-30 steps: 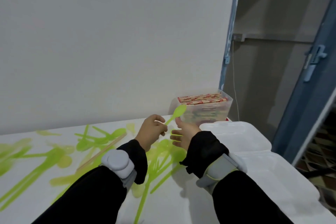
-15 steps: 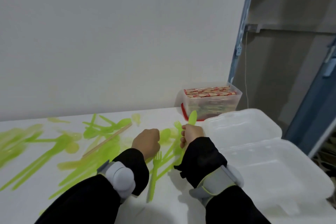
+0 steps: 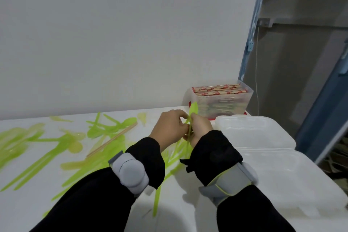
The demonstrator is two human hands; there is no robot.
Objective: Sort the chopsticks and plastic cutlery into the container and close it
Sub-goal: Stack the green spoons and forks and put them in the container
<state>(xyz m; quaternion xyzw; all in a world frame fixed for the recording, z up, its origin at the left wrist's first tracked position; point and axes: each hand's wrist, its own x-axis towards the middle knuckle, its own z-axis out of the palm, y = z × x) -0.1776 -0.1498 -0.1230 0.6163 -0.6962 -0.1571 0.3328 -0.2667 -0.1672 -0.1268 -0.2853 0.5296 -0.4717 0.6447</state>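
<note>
Both hands meet above the middle of the white table [image 3: 28, 209]. The right hand [image 3: 200, 130] has its fingers curled round a bunch of green cutlery [image 3: 190, 132], a spoon bowl sticking up; the left hand [image 3: 169, 130] pinches the same bunch. Loose green pieces [image 3: 56, 152] and a chopstick [image 3: 113, 140] lie toward the left edge. The clear container [image 3: 218, 102], with wrapped chopsticks inside, stands at the far right corner

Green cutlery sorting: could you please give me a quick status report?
Right hand grips green cutlery upright; left hand pinching at same bunch. White container open. More cutlery, one chopstick loose on table.
</note>
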